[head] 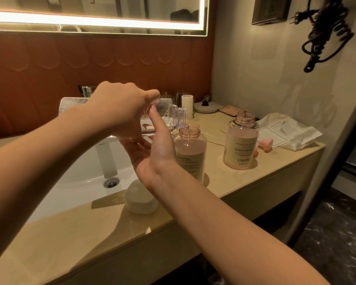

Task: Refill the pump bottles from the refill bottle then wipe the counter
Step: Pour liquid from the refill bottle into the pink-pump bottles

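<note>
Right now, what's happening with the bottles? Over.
Left hand grips tilted clear plastic refill bottle; right hand props it underneath. Pouring into near open pink pump bottle. Nothing in the way.

Lit mirror (70,5) up at 11 o'clock, coiled black cord (325,33) hanging at 2, white sink (70,182) plus drain (111,182) at 8, crinkly white packet (286,132) at 3.
</note>
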